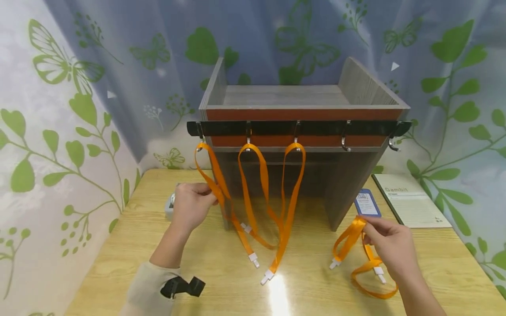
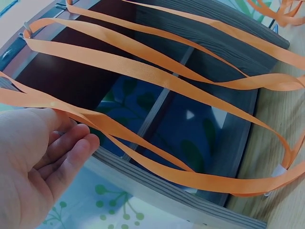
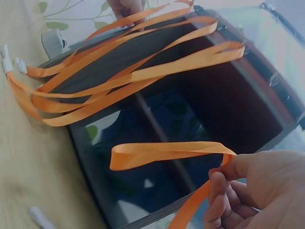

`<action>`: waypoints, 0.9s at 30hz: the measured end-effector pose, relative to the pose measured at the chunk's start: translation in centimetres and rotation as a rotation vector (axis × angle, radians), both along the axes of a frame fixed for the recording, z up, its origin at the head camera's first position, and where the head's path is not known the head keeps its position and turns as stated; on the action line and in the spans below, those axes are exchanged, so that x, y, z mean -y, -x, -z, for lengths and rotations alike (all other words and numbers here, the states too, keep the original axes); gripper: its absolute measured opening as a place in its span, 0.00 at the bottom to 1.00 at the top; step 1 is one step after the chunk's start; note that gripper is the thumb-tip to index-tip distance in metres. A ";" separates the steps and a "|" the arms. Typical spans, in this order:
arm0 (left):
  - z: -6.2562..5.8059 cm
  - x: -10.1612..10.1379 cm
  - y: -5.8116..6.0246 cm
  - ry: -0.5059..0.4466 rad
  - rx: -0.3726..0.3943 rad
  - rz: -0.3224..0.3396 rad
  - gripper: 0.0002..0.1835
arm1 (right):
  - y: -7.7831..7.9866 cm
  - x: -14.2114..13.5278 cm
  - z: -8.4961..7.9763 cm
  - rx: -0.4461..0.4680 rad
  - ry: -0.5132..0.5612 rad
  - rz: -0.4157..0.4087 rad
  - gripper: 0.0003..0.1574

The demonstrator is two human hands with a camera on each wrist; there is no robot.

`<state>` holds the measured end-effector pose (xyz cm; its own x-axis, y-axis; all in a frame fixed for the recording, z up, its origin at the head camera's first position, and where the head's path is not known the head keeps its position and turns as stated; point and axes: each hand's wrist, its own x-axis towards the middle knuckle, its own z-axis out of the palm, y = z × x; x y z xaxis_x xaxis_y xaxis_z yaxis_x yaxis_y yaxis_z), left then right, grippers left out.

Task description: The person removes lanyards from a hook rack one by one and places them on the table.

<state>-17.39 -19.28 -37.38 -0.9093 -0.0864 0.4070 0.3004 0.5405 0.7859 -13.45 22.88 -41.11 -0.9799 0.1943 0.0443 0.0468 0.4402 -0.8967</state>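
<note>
Three orange lanyards hang from hooks on a black rail (image 1: 272,128), their white clips low over the table. My left hand (image 1: 193,204) pinches the strap of the leftmost lanyard (image 1: 242,232) a little below its hook. In the left wrist view, the strap (image 2: 143,174) runs past the curled fingers. To the right, my right hand (image 1: 391,243) pinches another orange lanyard (image 1: 349,237) above the table. Its folded end (image 3: 162,150) sticks out from the fingertips in the right wrist view. More orange strap (image 1: 373,293) loops below the hand, near a white clip (image 1: 379,274).
The rail runs across the front of a grey wooden stand (image 1: 344,188). Bare hooks (image 1: 345,144) remain at the rail's right. A blue card holder (image 1: 366,202) and a notebook (image 1: 415,202) lie at right. Behind my left hand is a partly hidden grey object (image 1: 169,208).
</note>
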 end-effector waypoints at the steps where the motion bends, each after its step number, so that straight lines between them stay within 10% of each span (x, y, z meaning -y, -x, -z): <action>1: -0.1 -0.1 0.0 -0.002 0.002 0.002 0.06 | 0.1 0.0 0.4 -0.001 0.021 -0.002 0.17; 13: 0.0 -0.1 0.0 -0.019 0.043 -0.022 0.06 | 1.7 -0.9 6.6 0.110 0.020 -0.073 0.20; 27: 0.1 -0.1 0.0 -0.020 0.043 -0.013 0.06 | 1.2 -1.4 9.0 0.251 -0.086 -0.141 0.19</action>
<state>-17.38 -19.16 -37.50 -0.9248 -0.1060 0.3653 0.2590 0.5278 0.8089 -14.70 24.26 -50.06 -0.9794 0.0614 -0.1926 0.1954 0.5319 -0.8240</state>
